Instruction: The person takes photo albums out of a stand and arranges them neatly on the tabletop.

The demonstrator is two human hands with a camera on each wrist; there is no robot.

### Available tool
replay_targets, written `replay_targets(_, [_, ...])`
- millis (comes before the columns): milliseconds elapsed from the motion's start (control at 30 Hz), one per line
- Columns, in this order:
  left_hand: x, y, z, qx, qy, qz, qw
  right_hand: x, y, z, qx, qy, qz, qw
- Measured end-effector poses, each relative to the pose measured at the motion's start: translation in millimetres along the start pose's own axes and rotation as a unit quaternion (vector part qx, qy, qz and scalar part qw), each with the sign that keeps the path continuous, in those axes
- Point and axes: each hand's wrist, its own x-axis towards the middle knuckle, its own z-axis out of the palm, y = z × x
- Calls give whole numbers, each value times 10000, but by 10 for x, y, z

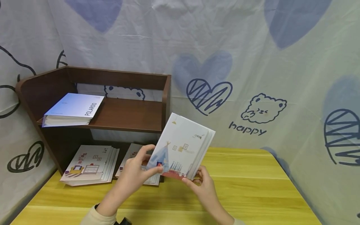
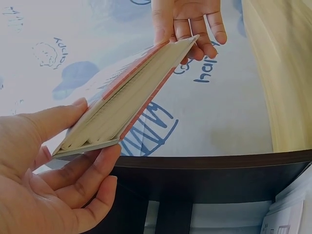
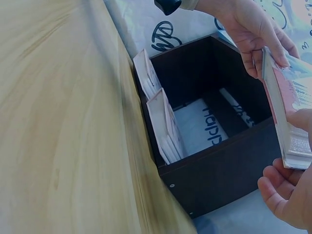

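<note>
A white hardcover photo album with a blue tent on its cover is held tilted above the table, in front of the shelf's right side. My left hand pinches its lower left edge, thumb on the front cover and fingers behind. At the lower right corner, my right hand holds it with the thumb in front and fingers beneath. The left wrist view shows the page edges of the album between its covers. In the right wrist view, the album is cut off by the frame's right edge.
A dark brown two-tier shelf stands on the yellow wood-grain table. Its upper tier bears a blue-white POLAROID album. Below lie a white album and another pale album, partly hidden by my left hand. A patterned cloth hangs behind.
</note>
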Motion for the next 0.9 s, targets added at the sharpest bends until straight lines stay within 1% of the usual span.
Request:
replay_targets(100, [-3,3,20,6,19,4,10000,-6,14,-13,-35,-5,56,10000])
replay_targets(233, [-5,-6,52,-34,48,99,9999,-18,28,-34,-22,-24,133,9999])
replay_targets(367, [-1,-20,87,-106,24,175,9998,-34,37,-60,4,-71,230,9997])
replay_targets(533, [4,-20,132,-68,-33,208,9998,-47,65,-93,-60,-85,372,9993])
replay_targets(900, [-11,-14,240,-248,-18,277,9993,-86,153,-169,-109,-50,437,9990])
